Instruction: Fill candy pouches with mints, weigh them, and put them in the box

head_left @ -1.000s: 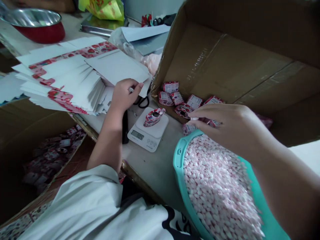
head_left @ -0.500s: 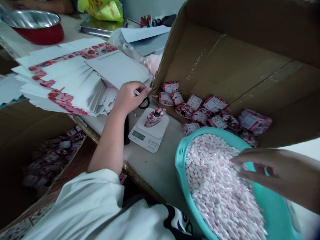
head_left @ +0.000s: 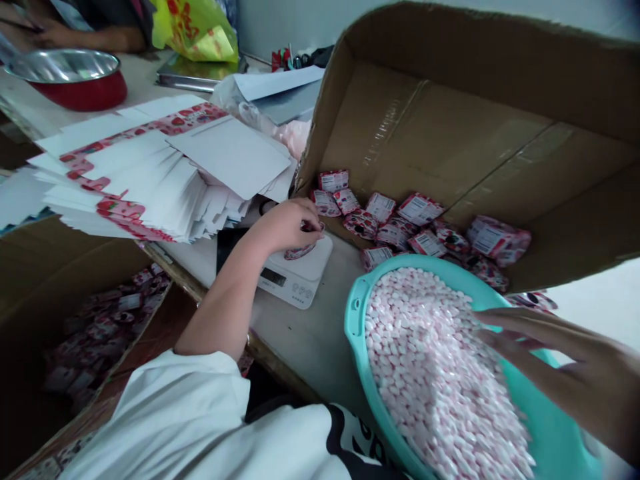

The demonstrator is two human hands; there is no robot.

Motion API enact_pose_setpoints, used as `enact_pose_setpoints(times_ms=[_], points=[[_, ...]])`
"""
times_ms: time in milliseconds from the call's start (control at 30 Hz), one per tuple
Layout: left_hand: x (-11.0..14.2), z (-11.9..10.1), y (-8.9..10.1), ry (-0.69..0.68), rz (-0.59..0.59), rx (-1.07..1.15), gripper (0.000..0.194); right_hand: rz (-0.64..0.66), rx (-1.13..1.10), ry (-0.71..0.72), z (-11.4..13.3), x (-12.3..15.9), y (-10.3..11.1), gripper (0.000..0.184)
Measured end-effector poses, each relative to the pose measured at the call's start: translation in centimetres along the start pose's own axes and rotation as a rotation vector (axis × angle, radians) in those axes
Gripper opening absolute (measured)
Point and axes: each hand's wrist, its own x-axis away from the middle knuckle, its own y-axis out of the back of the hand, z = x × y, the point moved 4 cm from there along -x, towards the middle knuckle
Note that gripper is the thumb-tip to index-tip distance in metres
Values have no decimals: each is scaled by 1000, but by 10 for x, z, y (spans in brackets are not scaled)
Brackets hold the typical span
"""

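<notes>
My left hand (head_left: 295, 227) is closed on a small red-and-pink printed box (head_left: 300, 252) that sits on a white digital scale (head_left: 317, 263). Much of the box and part of the scale's display are covered by my hand and arm. On the right, a turquoise basin (head_left: 357, 340) holds a heap of small white and pale pink candies (head_left: 440, 360). Over its right side hovers my right hand (head_left: 565, 353), fingers stretched and apart, nothing visible in them. Whether its fingertips touch the candies I cannot tell.
Behind the basin, a large cardboard box (head_left: 390, 127) on its side holds several filled printed boxes (head_left: 420, 209). Flat printed cartons (head_left: 145, 160) are stacked at left, above another carton of boxes (head_left: 130, 301). Farther back stand a red bowl (head_left: 95, 93) and another person's arm (head_left: 110, 40).
My left hand has come down from behind the scale onto the printed box there, gripping it. My right hand's fingers have straightened and spread above the candies. The view has shifted slightly.
</notes>
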Motion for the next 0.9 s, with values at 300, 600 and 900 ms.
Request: enact_pose_setpoints(times_ms=[300, 600, 900], points=[[3, -27, 11, -57, -237, 39, 16, 77, -296, -405, -53, 8, -34, 17], [17, -122, -43, -534, 58, 325, 39, 65, -303, -360, -48, 3, -39, 45], [28, -130, -56, -795, 36, 344, 38, 140, -341, -400, -53, 3, -46, 49]])
